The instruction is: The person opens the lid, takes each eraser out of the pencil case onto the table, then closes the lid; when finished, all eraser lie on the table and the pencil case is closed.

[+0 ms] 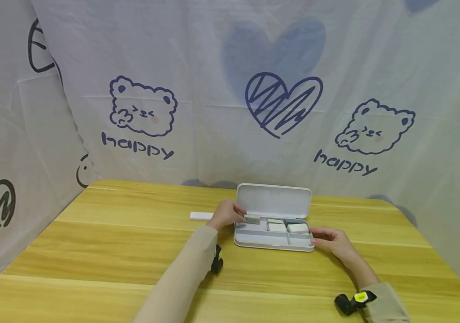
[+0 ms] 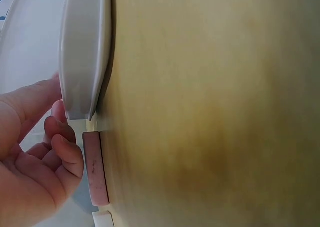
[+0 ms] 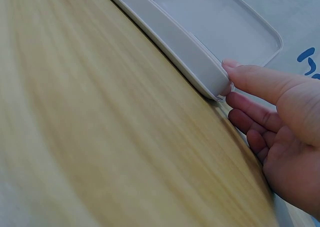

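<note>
A white pencil case lies with its lid raised at the back of the table. My left hand reaches over its left end and pinches a small pale block like an eraser. In the left wrist view the case wall hides those fingertips. My right hand holds the case's right end, thumb at the rim and fingers against the side, as the right wrist view also shows. Several white eraser-like blocks sit in the right rear compartment; the front compartments hold nothing visible.
A white strip lies left of the case, partly behind my left hand. Beside the case in the left wrist view is a pink block. A printed cloth hangs behind the wooden table.
</note>
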Tool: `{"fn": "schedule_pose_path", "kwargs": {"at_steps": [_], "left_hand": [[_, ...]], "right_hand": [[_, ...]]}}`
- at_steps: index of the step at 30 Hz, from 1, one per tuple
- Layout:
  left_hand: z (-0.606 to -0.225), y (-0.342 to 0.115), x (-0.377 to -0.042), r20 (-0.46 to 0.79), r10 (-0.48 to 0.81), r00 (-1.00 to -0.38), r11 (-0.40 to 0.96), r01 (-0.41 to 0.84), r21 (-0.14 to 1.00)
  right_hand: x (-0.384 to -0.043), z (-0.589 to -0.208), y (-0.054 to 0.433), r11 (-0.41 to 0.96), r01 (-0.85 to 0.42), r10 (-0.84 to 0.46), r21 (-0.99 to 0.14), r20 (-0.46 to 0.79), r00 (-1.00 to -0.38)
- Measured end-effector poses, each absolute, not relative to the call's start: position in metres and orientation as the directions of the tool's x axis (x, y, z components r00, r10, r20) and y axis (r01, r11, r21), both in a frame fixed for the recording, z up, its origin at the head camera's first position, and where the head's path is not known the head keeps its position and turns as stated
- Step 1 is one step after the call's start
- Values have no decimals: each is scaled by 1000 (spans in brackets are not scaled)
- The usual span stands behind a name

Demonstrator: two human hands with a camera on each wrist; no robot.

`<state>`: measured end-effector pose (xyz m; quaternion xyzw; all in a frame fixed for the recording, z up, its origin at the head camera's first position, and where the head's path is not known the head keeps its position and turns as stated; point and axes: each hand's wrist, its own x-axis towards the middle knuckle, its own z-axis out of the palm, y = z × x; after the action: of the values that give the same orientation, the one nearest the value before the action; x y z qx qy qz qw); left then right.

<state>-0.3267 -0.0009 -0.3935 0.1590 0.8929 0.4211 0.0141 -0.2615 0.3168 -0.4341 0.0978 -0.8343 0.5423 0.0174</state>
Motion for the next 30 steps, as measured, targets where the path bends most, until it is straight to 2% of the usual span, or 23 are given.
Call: {"fn": "schedule_pose_path", "kwargs": {"at_steps": [13, 30], "left_hand": [[-390, 2, -323, 77, 254, -964, 625, 224, 748], [-392, 1, -321, 129, 278, -952, 587, 275, 761]], "right_hand": [[-260, -432, 316, 425, -165, -132, -890, 119, -984], [-259, -430, 315, 403, -166, -133, -900, 121, -984]]}}
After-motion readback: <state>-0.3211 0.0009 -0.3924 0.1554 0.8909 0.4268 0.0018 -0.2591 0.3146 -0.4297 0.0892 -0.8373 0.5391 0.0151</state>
